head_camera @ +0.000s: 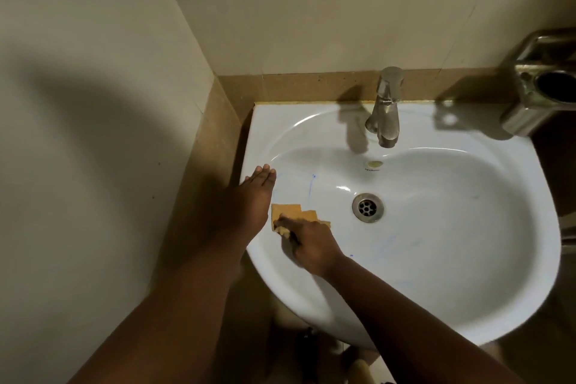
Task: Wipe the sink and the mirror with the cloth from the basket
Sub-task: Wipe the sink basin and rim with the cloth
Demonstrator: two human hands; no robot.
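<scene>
The white sink (pixel 436 243) carries faint blue marks across its bowl, easily missed if wiping stays at the left rim. The left hand (pixel 254 196) lies flat, fingers straight, braced on that rim. The right hand (pixel 307 243) presses the small orange cloth (pixel 288 210), which could slide toward the drain (pixel 367 207).

A small bathroom corner: a white ceramic sink (pixel 436 227) with a steel tap (pixel 385 109) and drain (pixel 367 207), set against beige tiled walls (pixel 311 9).
</scene>
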